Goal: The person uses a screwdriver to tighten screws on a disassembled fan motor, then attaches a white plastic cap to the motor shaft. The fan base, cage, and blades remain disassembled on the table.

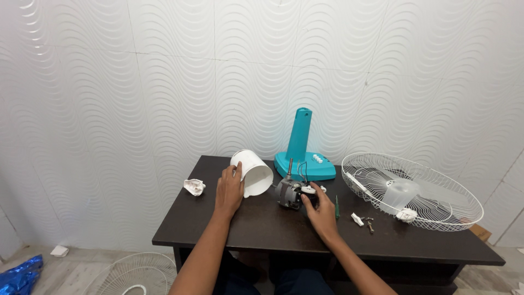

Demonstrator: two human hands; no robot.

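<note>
My left hand (pixel 229 188) grips a white plastic motor housing (pixel 252 171) that lies on its side on the dark table (pixel 262 226), its open end facing right. My right hand (pixel 321 210) holds the grey fan motor (pixel 289 193) by a small white part at its front. Thin wires run from the motor toward the teal fan base (pixel 303 153) behind it. A green-handled screwdriver (pixel 337 207) lies just right of my right hand.
A white wire fan guard (pixel 415 191) with blades inside lies at the table's right. Small white parts and screws (pixel 363 221) lie beside it. A crumpled white cloth (pixel 194 187) sits at the left. Another wire guard (pixel 136 273) lies on the floor, with blue plastic (pixel 19 276) farther left.
</note>
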